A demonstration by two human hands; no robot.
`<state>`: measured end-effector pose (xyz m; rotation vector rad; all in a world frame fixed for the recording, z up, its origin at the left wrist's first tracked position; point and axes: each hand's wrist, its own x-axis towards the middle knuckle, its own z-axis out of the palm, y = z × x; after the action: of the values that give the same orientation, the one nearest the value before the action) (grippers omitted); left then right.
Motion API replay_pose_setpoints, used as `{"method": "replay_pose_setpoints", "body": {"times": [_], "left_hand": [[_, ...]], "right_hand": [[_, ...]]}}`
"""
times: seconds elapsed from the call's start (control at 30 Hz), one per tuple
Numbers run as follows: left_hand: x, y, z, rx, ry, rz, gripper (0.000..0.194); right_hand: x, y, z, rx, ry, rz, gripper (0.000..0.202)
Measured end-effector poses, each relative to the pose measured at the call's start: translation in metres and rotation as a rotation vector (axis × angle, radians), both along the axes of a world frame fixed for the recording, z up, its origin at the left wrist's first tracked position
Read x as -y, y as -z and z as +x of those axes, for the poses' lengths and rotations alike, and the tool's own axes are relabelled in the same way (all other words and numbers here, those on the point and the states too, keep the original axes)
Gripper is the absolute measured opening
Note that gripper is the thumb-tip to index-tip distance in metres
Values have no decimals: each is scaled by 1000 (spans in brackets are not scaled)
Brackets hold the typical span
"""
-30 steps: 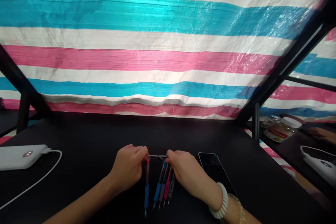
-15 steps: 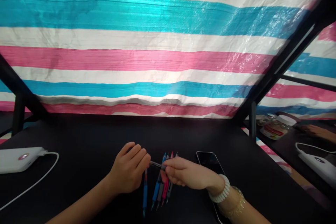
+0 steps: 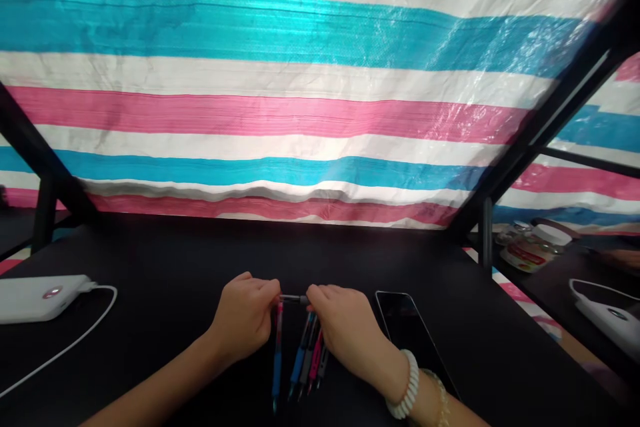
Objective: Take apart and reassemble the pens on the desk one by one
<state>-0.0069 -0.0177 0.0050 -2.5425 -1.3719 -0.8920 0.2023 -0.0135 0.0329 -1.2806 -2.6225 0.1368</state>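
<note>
A slim pen with a clear barrel and a grey part spans the gap between my hands, nearly level. My left hand has its fingers closed around the left end. On the other end, my right hand pinches the grey part, and a white coil band circles that wrist. Both pen ends are hidden in the fingers. Below the gap lies a blue-grip pen by itself. Beside it are several more pens with blue, grey and pink grips, their upper parts partly covered by my right hand.
On the black table, a dark-screened phone lies right of my right hand. At far left sits a white power bank with a cable. A neighbouring table holds a white-lidded jar. Striped sheeting hangs behind black frame bars.
The held pen has gone from slanted to nearly level. My right hand has turned knuckles-up and moved slightly higher; my left hand's fingers have curled tighter. The view has shifted slightly.
</note>
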Motion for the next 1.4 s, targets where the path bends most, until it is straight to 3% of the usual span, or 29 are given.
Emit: {"method": "replay_pose_setpoints", "body": {"times": [0.07,0.13,0.27,0.37,0.6,0.8,0.97,1.07,1.23,1.3,1.4], "left_hand": [[-3,0,-3,37,-1,-1,23],[-4,-1,-6,69,7,25,23],[-5,-1,-9,100,51,106,16],[-4,-3,-8,93,96,156,13],[-5,-3,-7,47,92,146,14],[-1,0,-8,72,82,82,19],[-1,7,-10,83,71,5,23],[-2,6,-10,107,68,27,21],[-1,-1,-9,107,113,76,19],[0,-3,-9,97,117,82,18],[-1,-3,-10,88,108,80,18]], "right_hand": [[-1,-1,2,-54,-14,38,13],[-3,-3,7,-193,9,-28,11],[-11,-2,18,-578,130,-416,41],[-20,4,20,-705,145,-729,58],[-23,8,17,-734,126,-530,44],[-19,7,15,-742,107,-531,39],[-17,11,14,-808,127,-436,11],[-16,10,14,-849,130,-428,23],[-19,7,16,-889,134,-647,40],[-20,8,16,-839,148,-640,52],[-21,10,16,-816,150,-538,39]]}}
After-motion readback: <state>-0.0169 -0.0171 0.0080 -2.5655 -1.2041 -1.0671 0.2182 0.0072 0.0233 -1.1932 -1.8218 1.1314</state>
